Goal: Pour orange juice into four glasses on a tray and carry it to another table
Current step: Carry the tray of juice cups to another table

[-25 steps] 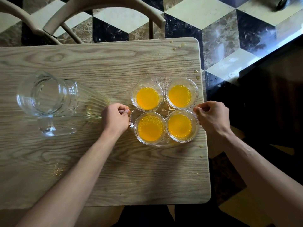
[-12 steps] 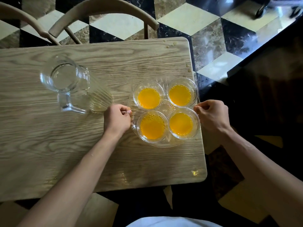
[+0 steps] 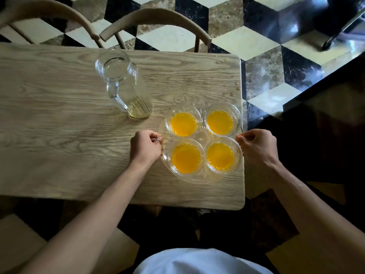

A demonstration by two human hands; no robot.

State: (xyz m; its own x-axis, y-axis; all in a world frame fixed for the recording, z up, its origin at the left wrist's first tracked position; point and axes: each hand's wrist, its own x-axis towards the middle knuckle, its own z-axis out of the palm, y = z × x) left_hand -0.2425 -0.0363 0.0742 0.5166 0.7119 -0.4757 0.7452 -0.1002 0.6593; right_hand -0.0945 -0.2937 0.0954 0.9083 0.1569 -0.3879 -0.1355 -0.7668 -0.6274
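A clear glass tray (image 3: 203, 133) sits near the right end of the wooden table (image 3: 59, 125). On it stand several glasses of orange juice: far left (image 3: 183, 124), far right (image 3: 220, 122), near left (image 3: 186, 157), near right (image 3: 220, 156). My left hand (image 3: 145, 148) grips the tray's left rim with closed fingers. My right hand (image 3: 257, 146) grips the right rim, out past the table's edge. An empty glass pitcher (image 3: 123, 84) stands behind and to the left of the tray.
Two wooden chair backs (image 3: 154, 18) stand behind the table's far edge. Juice drops (image 3: 236, 84) dot the table's right edge. A dark surface (image 3: 325, 125) lies right of the table. Patterned tile floor (image 3: 246, 36) surrounds it. A stool (image 3: 17, 232) is at lower left.
The view has pulled back and risen, so the table's near edge and my white clothing now show. Both hands stay closed on the tray's rims; the pitcher has not moved on the table.
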